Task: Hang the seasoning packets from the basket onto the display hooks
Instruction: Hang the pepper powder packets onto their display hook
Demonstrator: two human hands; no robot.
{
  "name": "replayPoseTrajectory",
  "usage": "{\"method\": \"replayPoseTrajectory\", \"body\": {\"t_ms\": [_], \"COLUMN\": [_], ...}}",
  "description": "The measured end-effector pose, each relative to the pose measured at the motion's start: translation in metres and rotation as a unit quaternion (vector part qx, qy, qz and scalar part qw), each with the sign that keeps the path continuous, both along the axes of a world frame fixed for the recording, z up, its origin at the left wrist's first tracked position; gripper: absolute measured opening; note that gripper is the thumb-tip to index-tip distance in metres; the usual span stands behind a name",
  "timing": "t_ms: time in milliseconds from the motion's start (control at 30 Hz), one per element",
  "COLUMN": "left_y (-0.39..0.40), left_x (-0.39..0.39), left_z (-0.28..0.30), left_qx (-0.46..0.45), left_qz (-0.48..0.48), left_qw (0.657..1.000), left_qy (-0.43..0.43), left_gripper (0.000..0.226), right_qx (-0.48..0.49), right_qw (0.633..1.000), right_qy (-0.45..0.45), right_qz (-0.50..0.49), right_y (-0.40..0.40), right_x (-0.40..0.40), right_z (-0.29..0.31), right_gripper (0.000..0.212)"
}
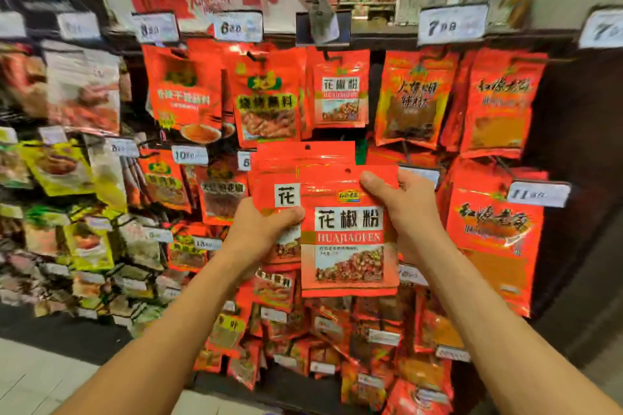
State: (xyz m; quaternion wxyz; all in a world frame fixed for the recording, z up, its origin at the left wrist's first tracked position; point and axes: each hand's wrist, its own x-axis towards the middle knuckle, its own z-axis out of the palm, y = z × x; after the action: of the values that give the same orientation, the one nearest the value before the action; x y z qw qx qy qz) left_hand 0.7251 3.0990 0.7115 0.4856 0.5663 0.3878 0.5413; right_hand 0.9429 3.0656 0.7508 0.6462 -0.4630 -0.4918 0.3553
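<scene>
Currently we pinch front huajiao powder packet (349, 232) in right hand (403, 209), left hand (261, 232) grips rest (matching hook row (340, 87) directly above).

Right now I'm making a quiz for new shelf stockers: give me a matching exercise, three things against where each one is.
Things:
1. left hand
2. right hand
3. hanging huajiaofen packet

Places:
A. top row of the display
B. gripping the front huajiaofen packet
C. gripping the rear huajiaofen packets

Pairs: 1-C, 2-B, 3-A
</scene>
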Motion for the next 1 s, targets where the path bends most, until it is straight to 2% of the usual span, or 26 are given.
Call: {"method": "replayPoseTrajectory", "body": {"t_ms": [133,300,433,500,567,667,767,800,933,1000], "left_y": [0.022,0.058,0.09,0.102,0.11,0.117,0.123,0.125,0.13,0.134], "left_x": [-0.02,-0.052,-0.074,-0.078,-0.077,-0.069,-0.058,-0.054,-0.042,-0.039], "left_z": [0.033,0.058,0.066,0.067,0.069,0.071,0.072,0.071,0.068,0.069], "left_qx": [0.031,0.044,0.048,0.043,0.039,0.058,0.088,0.094,0.102,0.103], "left_qz": [-0.026,-0.021,-0.007,0.006,-0.002,-0.024,-0.044,-0.047,-0.052,-0.056], "left_qw": [0.999,0.999,0.999,0.999,0.999,0.998,0.994,0.994,0.993,0.992], "left_qy": [-0.008,-0.011,-0.015,-0.026,-0.031,-0.032,-0.037,-0.037,-0.044,-0.048], "left_gripper": [0.025,0.021,0.01,0.018,0.03,0.028,0.025,0.024,0.045,0.046], "right_qx": [-0.011,0.013,0.033,0.043,0.057,0.081,0.119,0.126,0.125,0.121], "right_qw": [1.0,0.999,0.994,0.991,0.987,0.982,0.974,0.971,0.963,0.96], "right_qy": [0.008,-0.017,-0.005,-0.015,-0.026,-0.048,-0.088,-0.095,-0.108,-0.118], "right_qz": [0.012,-0.046,-0.101,-0.128,-0.147,-0.163,-0.171,-0.179,-0.212,-0.225], "right_y": [0.018,0.057,0.088,0.1,0.112,0.128,0.142,0.147,0.162,0.164], "right_x": [-0.017,-0.03,-0.025,-0.02,-0.016,-0.016,-0.021,-0.023,-0.023,-0.024], "right_z": [0.036,0.079,0.102,0.108,0.113,0.12,0.121,0.121,0.12,0.123], "right_gripper": [0.015,0.01,0.033,0.044,0.043,0.043,0.019,0.017,0.03,0.029]}}
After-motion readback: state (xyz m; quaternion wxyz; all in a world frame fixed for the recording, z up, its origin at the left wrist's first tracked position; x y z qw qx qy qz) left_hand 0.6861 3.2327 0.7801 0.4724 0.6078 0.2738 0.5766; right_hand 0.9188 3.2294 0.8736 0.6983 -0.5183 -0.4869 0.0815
